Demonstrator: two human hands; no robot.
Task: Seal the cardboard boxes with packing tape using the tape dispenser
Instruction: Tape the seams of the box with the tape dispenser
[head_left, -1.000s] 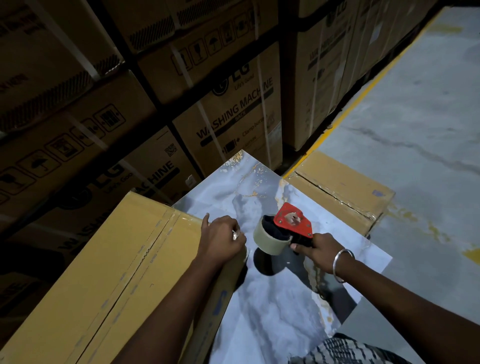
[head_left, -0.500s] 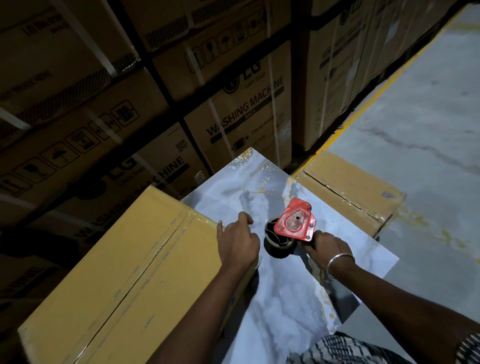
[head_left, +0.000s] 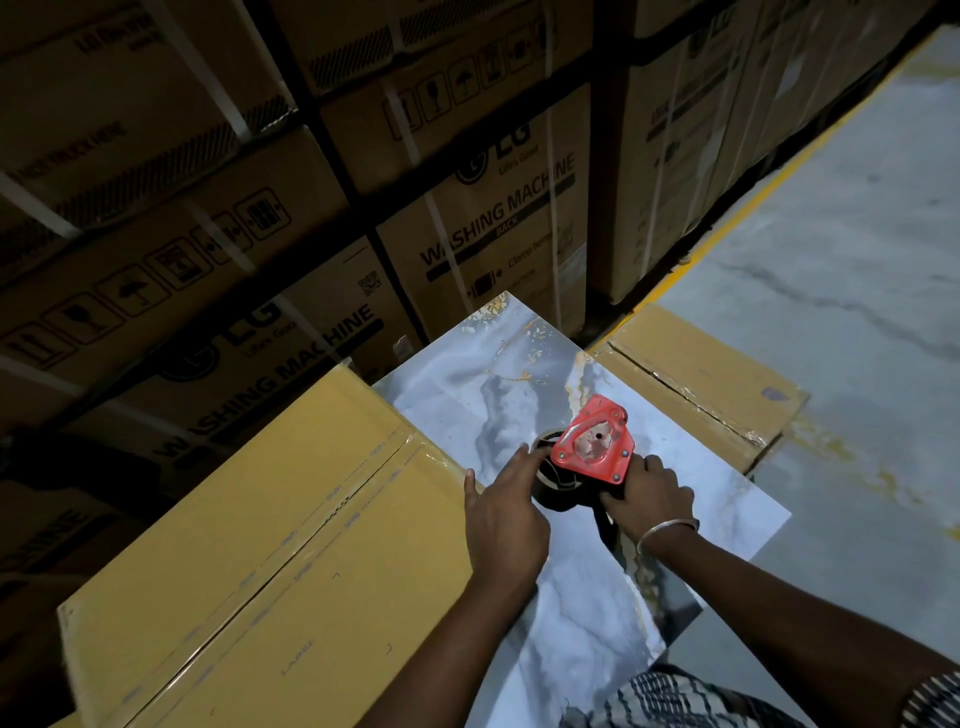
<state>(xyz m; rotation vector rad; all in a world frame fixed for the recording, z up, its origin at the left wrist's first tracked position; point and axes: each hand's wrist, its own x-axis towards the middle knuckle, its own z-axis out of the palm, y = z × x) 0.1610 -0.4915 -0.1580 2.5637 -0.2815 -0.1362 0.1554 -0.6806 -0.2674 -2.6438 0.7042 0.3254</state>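
Note:
A long yellow cardboard box (head_left: 249, 561) lies at the lower left, with clear tape along its centre seam. Just right of its near corner is the red tape dispenser (head_left: 592, 441), held over the marble-patterned tabletop (head_left: 493, 374). My right hand (head_left: 649, 493) grips its handle from below. The tape roll (head_left: 556, 480) sits under the red plate, mostly hidden. My left hand (head_left: 506, 512) reaches across from the box edge, its fingers stretched out to touch the roll at the dispenser's left side. A second yellow box (head_left: 696, 379) lies at the right, its seam showing.
Stacked brown washing machine cartons (head_left: 498, 223) with white straps form a wall behind the table. Grey concrete floor (head_left: 857, 249) with a yellow line runs along the right. A patterned cloth (head_left: 670, 699) shows at the bottom edge.
The dispenser has turned so its red plate faces up and moved slightly right. My left hand left the box edge and reached to the tape roll, fingers now extended.

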